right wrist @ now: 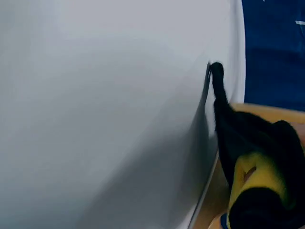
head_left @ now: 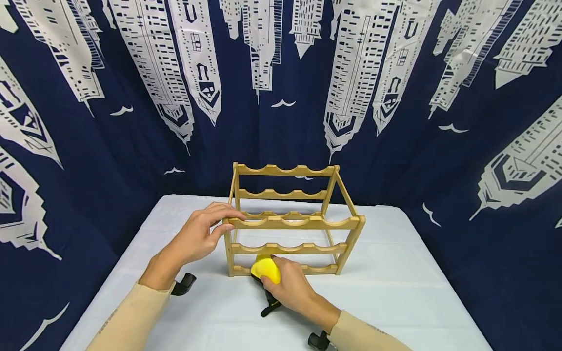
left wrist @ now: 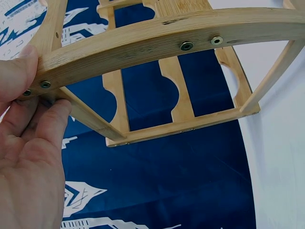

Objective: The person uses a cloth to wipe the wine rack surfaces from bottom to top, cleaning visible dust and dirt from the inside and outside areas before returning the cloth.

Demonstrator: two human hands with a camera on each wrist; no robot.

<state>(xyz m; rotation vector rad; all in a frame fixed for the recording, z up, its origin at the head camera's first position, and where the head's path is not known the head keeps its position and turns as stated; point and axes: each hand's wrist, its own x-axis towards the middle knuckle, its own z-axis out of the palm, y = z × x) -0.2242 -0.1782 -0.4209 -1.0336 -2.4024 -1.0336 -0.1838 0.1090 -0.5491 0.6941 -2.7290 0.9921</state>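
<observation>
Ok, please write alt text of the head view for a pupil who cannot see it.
A person's left hand grips a wooden rack by an upper corner while the right hand holds a yellow and black object low at its front, on a white table before patterned navy fabric.

Rack (head_left: 268,224) stood mid-frame on surface (head_left: 395,292), cloth (head_left: 281,136) behind across upper frame. Left hand (head_left: 199,236) at rack's near upper-left corner; right hand (head_left: 291,287) lower centre, held object (head_left: 265,269) before bottom front rail.

Yellow-black object (head_left: 266,269) partly hidden by right grip (head_left: 293,287); sleeve print (head_left: 108,321) unreadable.
</observation>
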